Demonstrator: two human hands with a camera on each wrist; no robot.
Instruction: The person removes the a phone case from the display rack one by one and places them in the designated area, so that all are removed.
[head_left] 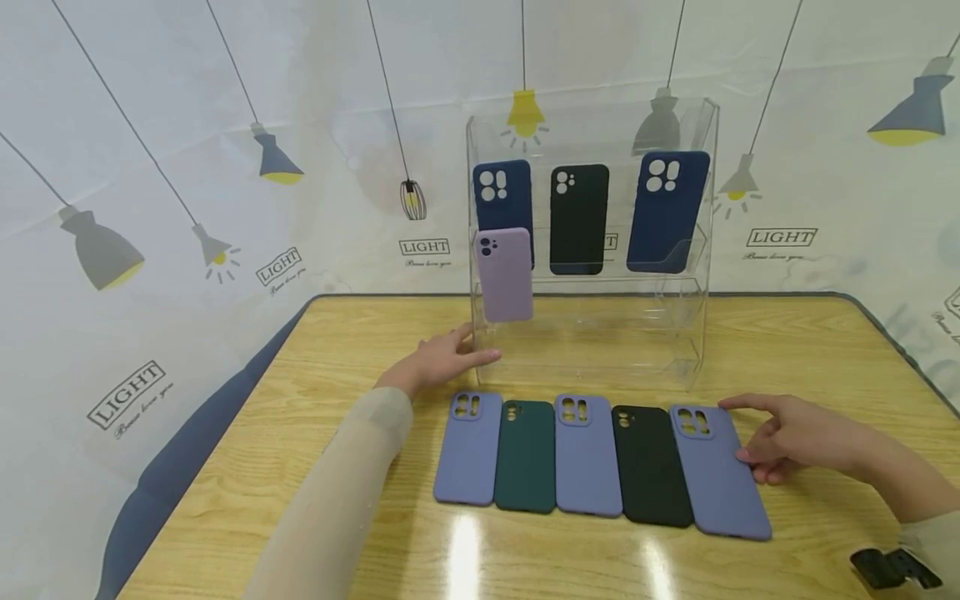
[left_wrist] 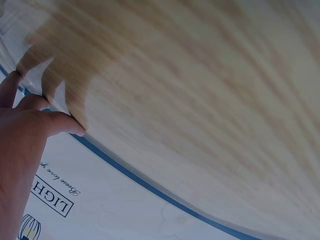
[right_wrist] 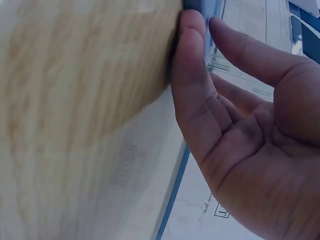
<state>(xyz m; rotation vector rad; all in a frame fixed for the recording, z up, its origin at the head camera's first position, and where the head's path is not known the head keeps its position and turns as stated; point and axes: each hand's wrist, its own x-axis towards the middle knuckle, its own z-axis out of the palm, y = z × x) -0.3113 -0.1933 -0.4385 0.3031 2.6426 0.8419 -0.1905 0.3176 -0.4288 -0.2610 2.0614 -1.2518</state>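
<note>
Head view: the right hand (head_left: 798,442) is placed, spread, against the rightmost lavender phone case (head_left: 723,479) on the bench (head_left: 360,342), presumably for alignment; the left hand (head_left: 442,360) is spread at the clear display rack (head_left: 588,292), presumably for steadying.

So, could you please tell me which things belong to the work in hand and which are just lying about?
Apparently part of the work:
left hand
right hand
clear rack
four racked phone cases
five tabletop phone cases

Background:
wooden table
lamp-print backdrop
black strap
</note>
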